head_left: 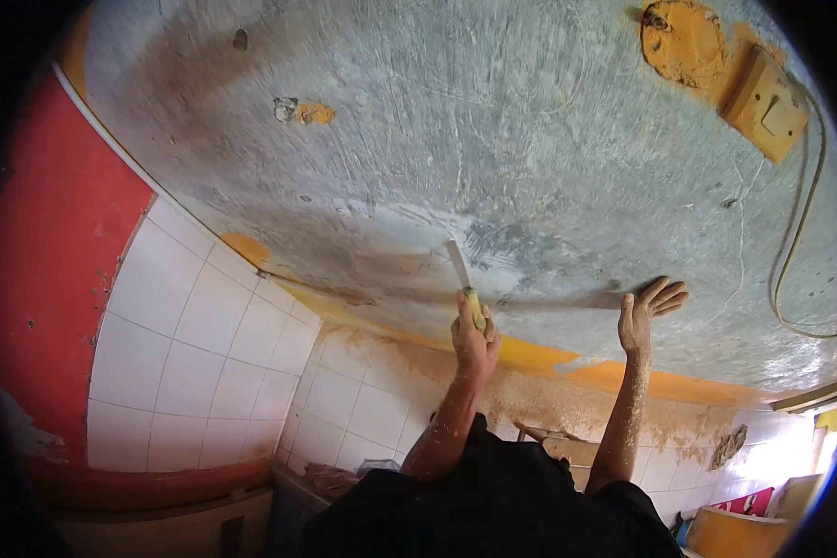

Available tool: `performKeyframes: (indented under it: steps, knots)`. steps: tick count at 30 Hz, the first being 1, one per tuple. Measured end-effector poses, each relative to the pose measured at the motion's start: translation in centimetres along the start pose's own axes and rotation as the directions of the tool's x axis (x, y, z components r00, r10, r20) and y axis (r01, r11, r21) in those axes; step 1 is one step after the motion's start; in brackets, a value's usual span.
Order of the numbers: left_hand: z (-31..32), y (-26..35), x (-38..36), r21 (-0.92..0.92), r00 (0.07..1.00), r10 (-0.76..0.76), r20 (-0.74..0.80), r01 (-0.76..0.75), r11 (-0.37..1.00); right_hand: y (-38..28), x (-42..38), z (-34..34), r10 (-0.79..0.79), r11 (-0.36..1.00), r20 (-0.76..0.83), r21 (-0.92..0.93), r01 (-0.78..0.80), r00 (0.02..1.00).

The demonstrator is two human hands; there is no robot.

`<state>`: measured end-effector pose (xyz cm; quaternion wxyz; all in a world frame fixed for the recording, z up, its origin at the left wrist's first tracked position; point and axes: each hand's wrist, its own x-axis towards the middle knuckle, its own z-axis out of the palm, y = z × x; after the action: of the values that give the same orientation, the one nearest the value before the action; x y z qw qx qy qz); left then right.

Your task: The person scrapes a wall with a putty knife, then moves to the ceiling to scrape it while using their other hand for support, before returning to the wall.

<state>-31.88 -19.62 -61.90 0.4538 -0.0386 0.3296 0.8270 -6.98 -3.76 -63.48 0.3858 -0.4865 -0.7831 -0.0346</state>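
My left hand (475, 342) is closed around the yellow handle of a scraper (458, 265). Its thin metal blade points up and meets the grey plastered surface (549, 158) beside a pale, whitish patch. My right hand (649, 314) rests on the same surface farther right, fingers stretched out and apart, with no tool in it. Dust specks cover both forearms. Rough scrape marks and a darker patch show just right of the blade tip.
At upper right a switch box (768, 107) is fixed to the surface, with a loose cable (814, 200) hanging from it. White tiles (209, 298) and a red painted wall (56, 251) are on the left. Orange furniture (739, 530) stands at lower right.
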Motion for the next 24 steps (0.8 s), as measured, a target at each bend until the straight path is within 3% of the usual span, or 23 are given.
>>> performKeyframes:
  steps: [2, 3, 6, 7, 10, 11, 13, 15, 18, 19, 21, 23, 24]
  knots:
    - [-0.9, 1.9, 1.7, -0.032, 0.998, 0.054, 0.022, -0.053, 0.998, 0.2, 0.1, -0.1, -0.026, 0.999, 0.01, 0.027, 0.026, 1.0]
    - [-1.4, 3.6, 1.9, -0.034, 0.982, 0.065, 0.175, -0.06, 0.998, 0.0, 0.2, -0.2, -0.034, 0.999, 0.007, 0.035, 0.033, 0.999]
    - [0.5, 0.3, -0.8, -0.026, 0.994, -0.105, -0.02, 0.104, 0.994, 0.0, 0.1, 0.2, -0.043, 0.999, -0.03, 0.009, 0.043, 0.999]
    - [-0.8, -0.3, -2.0, 0.068, 0.958, -0.166, 0.233, 0.154, 0.986, 0.0, 0.1, 0.4, -0.045, 0.999, -0.05, -0.008, 0.045, 0.998]
    - [-1.0, 3.0, 2.0, -0.139, 0.999, -0.001, -0.033, -0.004, 0.99, -0.1, 0.1, 0.4, -0.021, 0.999, -0.049, -0.025, 0.02, 0.999]
    - [-1.6, 5.6, 1.8, -0.109, 0.94, 0.047, 0.338, -0.01, 0.994, 0.0, 0.0, 0.2, -0.011, 1.0, -0.015, -0.002, 0.011, 1.0]
    - [0.5, 3.6, -0.2, -0.022, 0.993, 0.088, 0.084, -0.086, 0.996, -0.2, -0.4, 0.5, -0.021, 1.0, -0.029, 0.01, 0.022, 0.999]
    - [0.9, 1.2, -1.7, -0.035, 0.996, -0.089, 0.019, 0.089, 0.995, 0.0, 0.1, 0.7, -0.025, 1.0, -0.064, -0.007, 0.025, 0.998]
    - [-0.4, 3.5, 1.5, -0.059, 0.998, 0.062, -0.029, -0.063, 0.996, 0.1, 0.1, 0.7, -0.019, 1.0, -0.05, -0.023, 0.018, 0.999]
    - [-0.9, 5.8, 2.1, -0.038, 0.99, 0.124, 0.069, -0.122, 0.992, 0.0, 0.1, 0.5, -0.022, 1.0, -0.049, -0.017, 0.022, 0.999]
    - [-2.2, 4.3, 0.4, 0.392, 0.924, 0.378, 0.063, -0.371, 0.842, -0.1, -0.5, 0.4, -0.011, 1.0, -0.025, 0.011, 0.012, 1.0]
    - [-2.9, 2.0, 0.0, 0.682, 0.747, 0.628, 0.22, -0.577, 0.448, 0.3, -0.4, 0.7, -0.015, 1.0, -0.052, -0.005, 0.014, 0.999]
    - [-1.9, 3.0, -0.3, 0.526, 0.923, 0.366, 0.117, -0.371, 0.765, 0.6, -0.5, 1.3, -0.016, 0.999, -0.075, -0.037, 0.013, 0.997]
